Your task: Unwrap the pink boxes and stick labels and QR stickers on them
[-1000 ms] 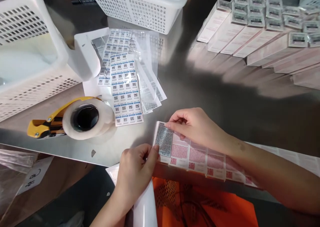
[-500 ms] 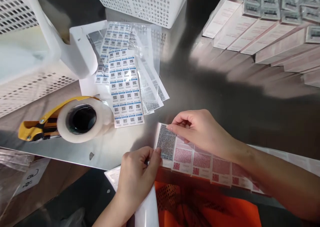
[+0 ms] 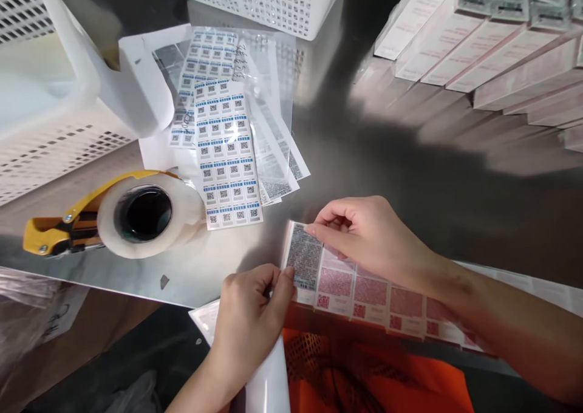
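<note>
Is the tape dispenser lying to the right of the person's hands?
No, the tape dispenser lies on the table left of both the left hand and the right hand.

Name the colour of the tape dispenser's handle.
Yellow, on the tape dispenser lying left on the steel table; head view.

A brushed, grey metal tabletop (image 3: 401,176) is gleaming under overhead light, its near edge overhanging a brown floor (image 3: 104,328) lying in shadow.

Two baskets (image 3: 45,139) (image 3: 273,0); one tape dispenser (image 3: 113,218); two hands (image 3: 248,316) (image 3: 368,234).
</note>
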`<state>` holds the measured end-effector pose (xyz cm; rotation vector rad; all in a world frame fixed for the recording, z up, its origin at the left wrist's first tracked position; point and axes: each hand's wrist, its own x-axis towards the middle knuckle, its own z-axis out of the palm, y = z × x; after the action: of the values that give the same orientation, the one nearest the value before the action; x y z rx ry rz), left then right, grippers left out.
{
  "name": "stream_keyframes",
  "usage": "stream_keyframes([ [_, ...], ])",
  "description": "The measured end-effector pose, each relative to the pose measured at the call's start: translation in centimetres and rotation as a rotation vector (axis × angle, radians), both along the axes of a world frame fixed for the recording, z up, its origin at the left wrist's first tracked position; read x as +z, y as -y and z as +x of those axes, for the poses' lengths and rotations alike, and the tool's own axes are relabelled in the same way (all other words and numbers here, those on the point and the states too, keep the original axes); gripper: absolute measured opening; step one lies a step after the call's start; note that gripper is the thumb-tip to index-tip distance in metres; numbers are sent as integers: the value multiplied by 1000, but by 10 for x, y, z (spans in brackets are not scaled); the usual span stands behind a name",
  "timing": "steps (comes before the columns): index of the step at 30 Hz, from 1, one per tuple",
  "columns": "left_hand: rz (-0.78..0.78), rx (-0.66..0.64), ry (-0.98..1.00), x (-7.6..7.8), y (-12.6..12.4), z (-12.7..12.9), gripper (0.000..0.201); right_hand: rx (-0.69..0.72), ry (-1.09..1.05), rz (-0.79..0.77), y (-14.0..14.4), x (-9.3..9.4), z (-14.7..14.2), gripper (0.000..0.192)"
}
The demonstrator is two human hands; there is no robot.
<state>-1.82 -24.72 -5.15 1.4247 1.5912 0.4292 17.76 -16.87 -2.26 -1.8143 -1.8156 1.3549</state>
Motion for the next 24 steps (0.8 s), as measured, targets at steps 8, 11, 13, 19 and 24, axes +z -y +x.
stream_keyframes([
  [8, -1, -6, -16, -1, 1, 0, 47, 3, 12, 24, 0, -2, 0, 18],
  [11, -5, -6, -5, 0, 0, 0, 47, 9, 14, 36, 1, -2, 0, 18],
  [13, -10, -4, 2, 0, 0, 0, 48, 12, 13, 42, 1, -2, 0, 17],
  [19, -31, 6, 8, 2, -1, 0, 48, 1, 34, 79, 2, -4, -1, 15],
  [24, -48, 17, 28, 2, -2, 0, 45, -8, 44, 121, 4, -4, -3, 13],
])
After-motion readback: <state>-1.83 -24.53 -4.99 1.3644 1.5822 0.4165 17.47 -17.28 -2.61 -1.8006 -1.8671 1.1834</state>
